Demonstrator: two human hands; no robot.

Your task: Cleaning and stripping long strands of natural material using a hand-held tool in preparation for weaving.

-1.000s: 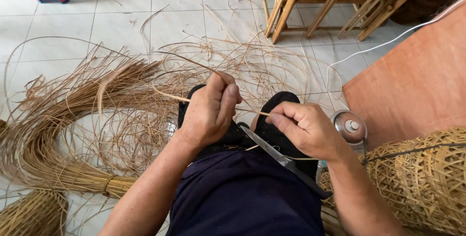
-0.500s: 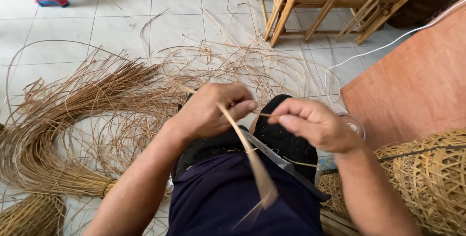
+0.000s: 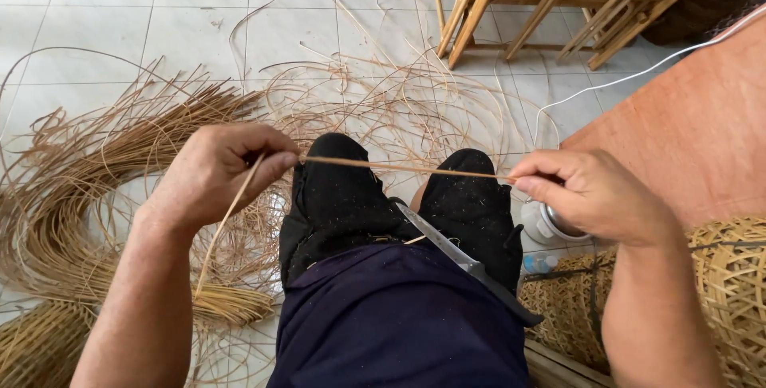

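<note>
**Cane strip drawn taut between both hands**

Right now the left hand (image 3: pixel 219 169) pinches one end of a thin rattan strip (image 3: pixel 399 168), fingers closed on it, and the right hand (image 3: pixel 594 196) pinches the other end between thumb and forefinger. So each grip is clamped on the strip, which runs nearly level and taut across the knees, above the black trousers (image 3: pixel 343 204). A loose tail of cane hangs down from the left hand toward the bundle of rattan (image 3: pixel 72 196) curled on the tiled floor (image 3: pixel 199 29). A long knife (image 3: pixel 463 256) lies across the lap, blade toward the knees, touching neither hand.

Judging from this, the step in hand is checking or straightening a single strip. Any next move calls for even tension, since such a thin strip could kink or snap.

A woven basket (image 3: pixel 718 276) sits by the right arm.
</note>
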